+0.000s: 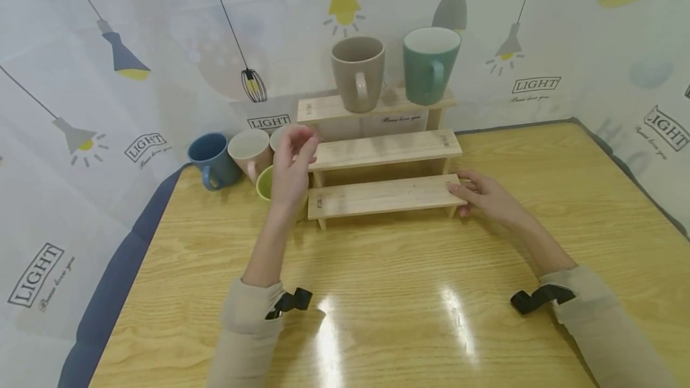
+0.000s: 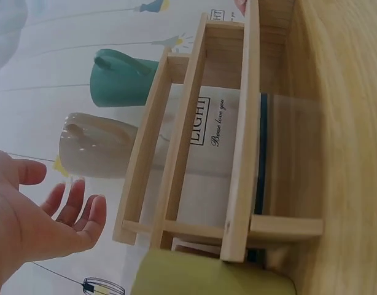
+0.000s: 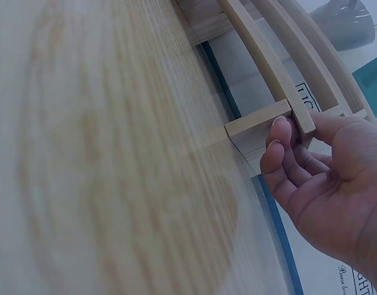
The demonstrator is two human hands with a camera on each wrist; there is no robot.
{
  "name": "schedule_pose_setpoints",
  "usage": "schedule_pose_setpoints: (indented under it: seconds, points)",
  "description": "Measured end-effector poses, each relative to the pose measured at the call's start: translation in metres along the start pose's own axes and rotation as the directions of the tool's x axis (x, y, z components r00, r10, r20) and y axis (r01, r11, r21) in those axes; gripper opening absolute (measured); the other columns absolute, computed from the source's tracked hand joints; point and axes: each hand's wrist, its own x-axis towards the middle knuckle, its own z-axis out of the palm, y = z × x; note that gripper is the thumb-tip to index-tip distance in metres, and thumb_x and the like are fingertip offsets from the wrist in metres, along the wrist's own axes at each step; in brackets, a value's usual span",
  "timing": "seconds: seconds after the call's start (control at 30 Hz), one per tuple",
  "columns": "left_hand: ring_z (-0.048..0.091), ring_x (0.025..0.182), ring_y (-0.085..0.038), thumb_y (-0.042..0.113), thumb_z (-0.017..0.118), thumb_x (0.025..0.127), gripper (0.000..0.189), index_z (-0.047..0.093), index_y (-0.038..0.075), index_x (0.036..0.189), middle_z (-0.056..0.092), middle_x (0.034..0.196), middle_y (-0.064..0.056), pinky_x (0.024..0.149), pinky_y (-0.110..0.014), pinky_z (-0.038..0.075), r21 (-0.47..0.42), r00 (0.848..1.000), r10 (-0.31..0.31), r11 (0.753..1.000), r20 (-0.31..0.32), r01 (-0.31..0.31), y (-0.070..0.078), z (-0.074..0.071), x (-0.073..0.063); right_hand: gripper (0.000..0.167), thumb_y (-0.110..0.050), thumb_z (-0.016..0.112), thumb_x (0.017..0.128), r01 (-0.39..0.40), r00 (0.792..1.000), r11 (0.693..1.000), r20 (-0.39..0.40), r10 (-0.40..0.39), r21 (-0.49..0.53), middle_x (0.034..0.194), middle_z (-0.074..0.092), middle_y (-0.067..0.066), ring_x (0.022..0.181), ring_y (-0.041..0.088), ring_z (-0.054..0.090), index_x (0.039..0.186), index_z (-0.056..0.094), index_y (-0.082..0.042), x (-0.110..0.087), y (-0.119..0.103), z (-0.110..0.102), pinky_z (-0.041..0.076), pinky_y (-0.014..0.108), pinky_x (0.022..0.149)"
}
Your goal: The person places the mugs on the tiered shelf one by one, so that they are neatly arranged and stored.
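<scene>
A three-tier wooden stand (image 1: 385, 195) is on the table. At the right end of its lowest board, my right hand (image 1: 487, 199) grips the edge, and the right wrist view shows curled fingers (image 3: 287, 160) beneath that board. My left hand (image 1: 293, 175) is raised near the stand's left end with loosely bent fingers, holding nothing. Under it, partly hidden, stands a yellow-green mug (image 1: 264, 183). On the top tier are a grey-beige mug (image 1: 350, 76) and a green mug (image 1: 423, 67), both upright; the two lower boards carry nothing.
Left of the stand, a blue mug (image 1: 218, 163) and a pale pink mug (image 1: 250, 151) are close together, with another light mug (image 1: 277, 136) partly behind my left hand. A lamp-printed cloth (image 1: 178, 35) hangs behind the wooden table (image 1: 399, 292).
</scene>
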Motion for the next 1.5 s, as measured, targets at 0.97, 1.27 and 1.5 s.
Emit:
schedule_pose_setpoints:
  seconds: [0.97,1.27,1.5]
  points:
    - [0.059,0.091,-0.011,-0.005,0.056,0.099,0.018,0.052,-0.010,0.116,0.058,0.103,-0.006,0.078,-0.020,0.047,0.090,0.995,-0.053,0.994,-0.090,0.061,-0.026,-0.061,-0.039,0.072,-0.033,0.054,0.106,-0.013,1.000,1.000,-0.005,0.013,-0.002,0.123,0.061,0.032,0.077,0.019,0.067,0.156,0.019,0.007,-0.002,-0.003,0.001,0.055,0.027,0.078]
    - [0.056,0.086,-0.011,-0.004,0.053,0.099,0.015,0.052,-0.007,0.114,0.055,0.102,-0.005,0.076,-0.021,0.049,0.123,0.985,-0.104,0.985,-0.140,0.121,-0.032,-0.080,-0.053,0.073,-0.033,0.054,0.106,-0.017,1.000,1.000,-0.003,0.017,-0.012,0.124,0.061,0.031,0.078,0.021,0.068,0.156,0.018,0.007,-0.003,-0.004,0.001,0.054,0.026,0.080]
    - [0.057,0.084,-0.013,-0.002,0.053,0.098,0.008,0.052,-0.006,0.105,0.053,0.097,-0.008,0.077,-0.022,0.052,0.158,0.981,-0.143,0.974,-0.132,0.164,-0.036,-0.086,-0.060,0.074,-0.036,0.054,0.106,-0.024,1.000,0.999,-0.011,0.024,-0.035,0.124,0.061,0.031,0.078,0.020,0.068,0.156,0.019,0.006,-0.002,-0.003,0.001,0.052,0.023,0.081]
